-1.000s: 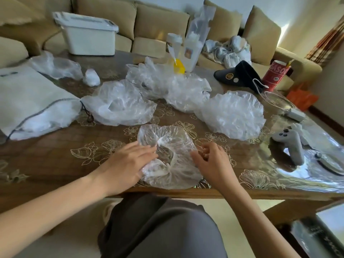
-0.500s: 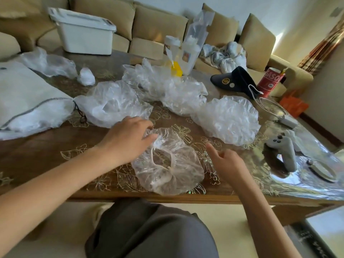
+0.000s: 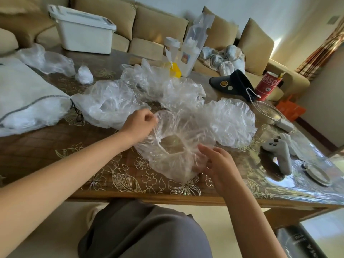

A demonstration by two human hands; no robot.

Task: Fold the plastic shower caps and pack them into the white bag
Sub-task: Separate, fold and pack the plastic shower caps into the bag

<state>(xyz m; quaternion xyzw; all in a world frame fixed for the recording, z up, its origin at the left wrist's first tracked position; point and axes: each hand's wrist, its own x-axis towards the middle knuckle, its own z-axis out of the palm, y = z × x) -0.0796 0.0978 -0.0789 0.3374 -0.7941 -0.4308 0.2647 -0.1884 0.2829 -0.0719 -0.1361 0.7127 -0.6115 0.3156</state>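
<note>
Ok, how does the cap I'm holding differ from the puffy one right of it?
The held cap lies opening-up, elastic ring showing; the puffy cap sits dome-up, opening hidden. The left hand and right hand grip the held cap; the puffy cap lies unheld. Both are clear plastic.

A home living room: tan sofa (image 3: 158, 28) behind a wooden table (image 3: 55, 146).

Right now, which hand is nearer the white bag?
Left. The left hand pinches the cap, right of the bag; the right hand grips the cap's near edge, farther right.
</note>
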